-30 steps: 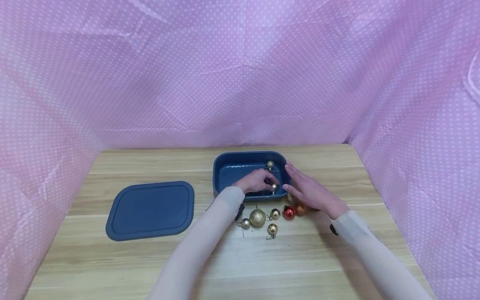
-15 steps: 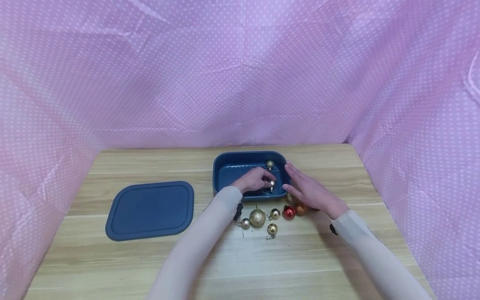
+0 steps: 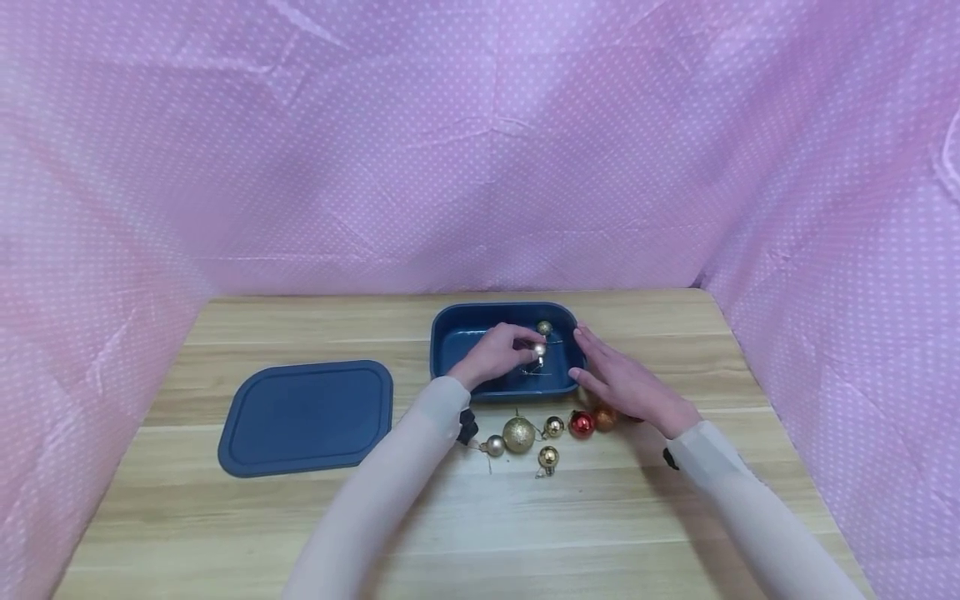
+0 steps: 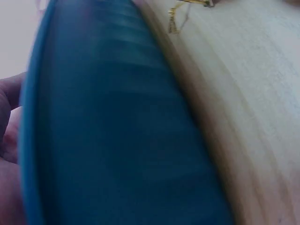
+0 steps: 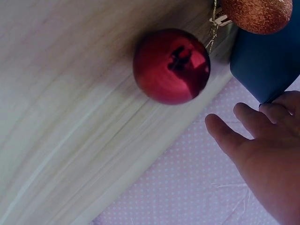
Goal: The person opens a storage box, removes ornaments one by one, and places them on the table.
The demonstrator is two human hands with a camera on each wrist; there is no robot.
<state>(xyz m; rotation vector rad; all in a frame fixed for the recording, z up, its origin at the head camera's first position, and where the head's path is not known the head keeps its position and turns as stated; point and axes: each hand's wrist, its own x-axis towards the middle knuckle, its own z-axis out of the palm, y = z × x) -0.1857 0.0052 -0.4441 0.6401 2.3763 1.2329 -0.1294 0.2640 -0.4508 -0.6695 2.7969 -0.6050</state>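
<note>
In the head view my left hand [image 3: 495, 354] is inside the dark blue box [image 3: 442, 312], its thumb and fingers pinching a small pale gold bauble [image 3: 540, 350] with a thread hanging below. A glittery gold bauble [image 3: 544, 327] lies in the box's far right part. My right hand [image 3: 633, 387] has its fingers straight against the box's right end; the right wrist view shows this hand [image 5: 269, 150] beside the box wall [image 5: 265, 58]. In the left wrist view the box's outer wall [image 4: 112, 122] hides most of the left hand [image 4: 9, 183].
In front of the box lie a large glitter bauble [image 3: 519, 435], gold baubles including one nearest me [image 3: 548, 457], a red bauble [image 3: 581, 425] and an orange glitter bauble [image 3: 604, 417]. A flat blue lid [image 3: 307, 418] rests on the table [image 3: 480, 533] at left. Pink dotted cloth [image 3: 480, 167] surrounds the table.
My left hand has moved a little left and away from me inside the box, carrying the pinched bauble with it. My right hand stays at the box's right end.
</note>
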